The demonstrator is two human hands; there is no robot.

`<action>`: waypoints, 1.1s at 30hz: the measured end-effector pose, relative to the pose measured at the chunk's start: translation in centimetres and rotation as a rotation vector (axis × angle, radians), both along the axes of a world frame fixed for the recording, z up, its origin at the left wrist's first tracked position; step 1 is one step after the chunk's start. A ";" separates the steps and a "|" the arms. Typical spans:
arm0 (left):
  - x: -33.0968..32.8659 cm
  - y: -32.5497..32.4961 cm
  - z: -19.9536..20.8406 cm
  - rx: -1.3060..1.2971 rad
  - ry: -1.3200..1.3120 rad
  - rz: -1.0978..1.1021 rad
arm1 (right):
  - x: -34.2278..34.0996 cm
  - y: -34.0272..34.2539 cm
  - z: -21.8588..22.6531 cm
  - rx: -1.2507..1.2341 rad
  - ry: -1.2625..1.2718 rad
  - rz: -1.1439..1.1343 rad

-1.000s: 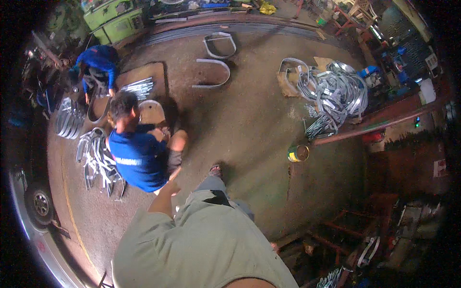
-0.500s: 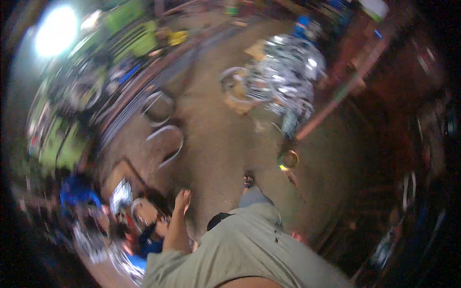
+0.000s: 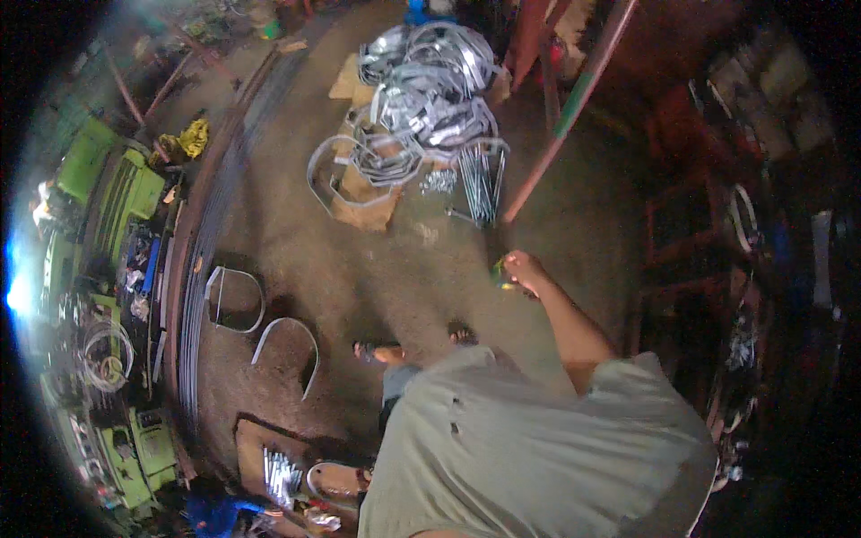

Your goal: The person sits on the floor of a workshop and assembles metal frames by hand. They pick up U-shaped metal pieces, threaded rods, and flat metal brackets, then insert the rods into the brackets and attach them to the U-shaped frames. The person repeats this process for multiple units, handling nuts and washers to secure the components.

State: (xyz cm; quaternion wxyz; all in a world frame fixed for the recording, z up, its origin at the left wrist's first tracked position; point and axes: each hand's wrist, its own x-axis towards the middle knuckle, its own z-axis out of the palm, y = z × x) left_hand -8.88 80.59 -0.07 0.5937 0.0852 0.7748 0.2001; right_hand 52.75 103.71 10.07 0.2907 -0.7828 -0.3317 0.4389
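Note:
My right hand [image 3: 522,266] hangs out ahead of me over the floor, my bare forearm reaching up from the lower right. Its fingers look loosely bent, but blur hides whether they hold anything. Close behind the fingertips shows a small yellow-green thing [image 3: 503,273], partly covered by the hand; whether the two touch I cannot tell. My left hand is out of the picture. Ahead lies a heap of coiled silvery metal strips [image 3: 435,90]. Beside it are a bundle of metal rods [image 3: 482,184] and a small pile of metal pieces [image 3: 438,182].
Under the heap lie cardboard sheets [image 3: 366,213]. A slanting red-and-green post [image 3: 560,134] stands to its right. Two bent strips [image 3: 314,345] lie on the floor at left, beside long bars [image 3: 191,332] and green machinery [image 3: 126,184]. At lower left a person in blue [image 3: 211,516] works near a board with short metal rods [image 3: 281,473].
My view has turned and shifted, moving the heap up and left in the picture. My left hand has gone out of sight, while my right hand has swung forward into view.

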 end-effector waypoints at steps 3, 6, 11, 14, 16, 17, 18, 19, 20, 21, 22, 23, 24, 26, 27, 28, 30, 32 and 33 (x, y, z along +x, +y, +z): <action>-3.6 4.1 0.8 0.014 -0.002 0.028 | -4.7 -0.5 -0.7 -0.089 -0.022 0.071; -7.9 8.9 1.1 0.060 0.002 0.112 | -8.2 -5.2 -1.4 -0.484 -0.019 0.200; -22.1 25.1 2.6 0.193 -0.146 0.061 | -13.5 -9.8 -6.7 -0.648 0.394 -0.117; -21.1 35.5 8.5 0.320 0.180 -0.030 | -16.0 -11.9 -7.2 -0.373 0.477 -0.288; -22.7 38.5 4.4 0.409 0.093 -0.041 | -9.4 -14.4 -15.8 -0.520 0.816 -0.454; -25.3 39.9 5.8 0.480 0.155 -0.072 | -13.1 -11.3 -15.9 -0.474 0.733 -0.343; -25.0 41.0 6.6 0.438 0.177 -0.055 | -14.9 -10.1 -14.4 -0.452 0.589 -0.277; -24.4 41.4 7.6 0.392 0.188 -0.035 | -16.8 -7.8 -11.7 -0.445 0.431 -0.202; -22.4 41.7 8.3 0.340 0.176 -0.028 | -16.9 -5.3 -9.7 -0.499 0.372 -0.189; -20.8 41.5 8.8 0.291 0.167 0.010 | -17.2 -2.2 -8.1 -0.546 0.322 -0.163; -19.8 40.7 8.4 0.245 0.159 0.047 | -16.4 0.2 -7.3 -0.592 0.271 -0.137; -20.0 38.7 6.0 0.249 0.063 0.053 | -15.0 2.5 -7.8 -0.563 0.307 -0.151; -20.2 36.5 3.8 0.246 -0.028 0.068 | -14.0 5.3 -8.9 -0.543 0.342 -0.155; -17.5 33.4 2.6 0.177 0.061 -0.106 | -11.5 9.5 -10.9 -0.507 0.418 -0.155; -15.9 31.9 2.3 0.147 0.108 -0.170 | -10.2 12.3 -11.7 -0.489 0.465 -0.131; -15.4 29.7 1.3 0.140 0.069 -0.102 | -9.0 15.7 -11.9 -0.483 0.517 -0.080; -14.7 23.5 -0.4 0.127 0.039 0.090 | -10.6 23.8 -9.8 -0.556 0.311 0.116; -8.6 26.7 6.2 -0.092 0.204 0.187 | -8.5 30.9 -9.2 -0.579 0.181 0.192; -7.8 25.5 4.5 -0.046 0.191 0.290 | -5.5 34.6 -11.8 -0.561 0.175 0.215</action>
